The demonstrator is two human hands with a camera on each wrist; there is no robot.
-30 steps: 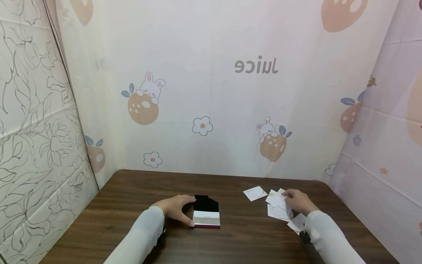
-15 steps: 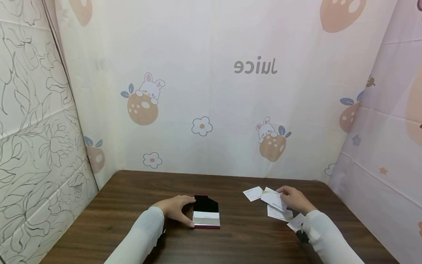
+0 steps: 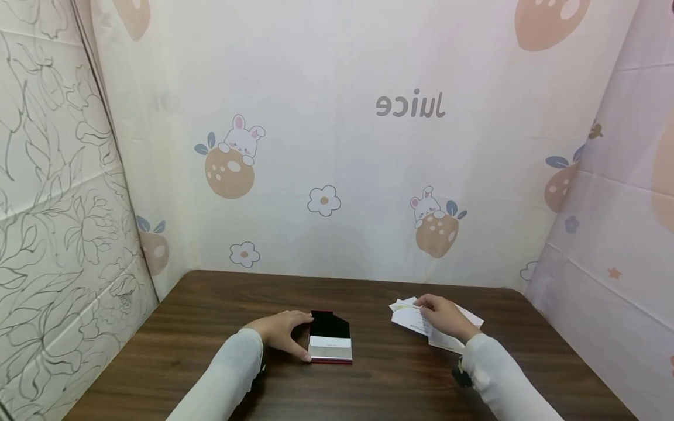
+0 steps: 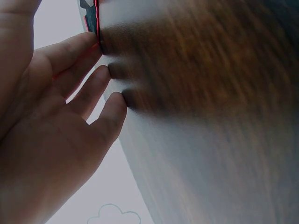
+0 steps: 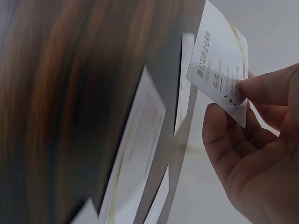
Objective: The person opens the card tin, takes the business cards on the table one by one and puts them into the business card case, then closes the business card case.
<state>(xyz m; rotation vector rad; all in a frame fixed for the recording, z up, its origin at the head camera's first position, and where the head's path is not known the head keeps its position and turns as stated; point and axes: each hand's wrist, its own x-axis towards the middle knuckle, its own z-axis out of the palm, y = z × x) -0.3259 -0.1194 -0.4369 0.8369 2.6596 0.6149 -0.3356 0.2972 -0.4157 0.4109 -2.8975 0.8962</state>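
Nearest, the right sleeve [image 3: 508, 374] rises from the lower right of the head view, over the table [image 3: 368, 392]; its cuff could drag a card if the forearm sweeps sideways. At lower middle lies the card holder [image 3: 329, 325], its black part toward the back and a white card [image 3: 330, 342] across its nearer half. The left hand [image 3: 279, 332] touches the holder's left side, thumb at the near corner and index finger at the far one, fingers loosely spread rather than clenched; so light a touch could let the holder slide or turn if it were bumped from the right. Right of that, toward the table's far side, the right hand [image 3: 447, 317] pinches a printed card [image 5: 217, 70] between thumb and fingers at one end. A second edge shows along that card's right side in the right wrist view; I cannot tell whether another card is caught with it, but if so, an uneven pinch could let one slip out. Loose cards [image 5: 140, 126] lie under and around this hand, some overlapping; a brush of the knuckles could scatter them, and their thin edges, lying flat, may be awkward to pick up singly. Farthest, the curtain [image 3: 337, 146] fills the upper frame; a card shoved hard that way could slip off the table's back edge.
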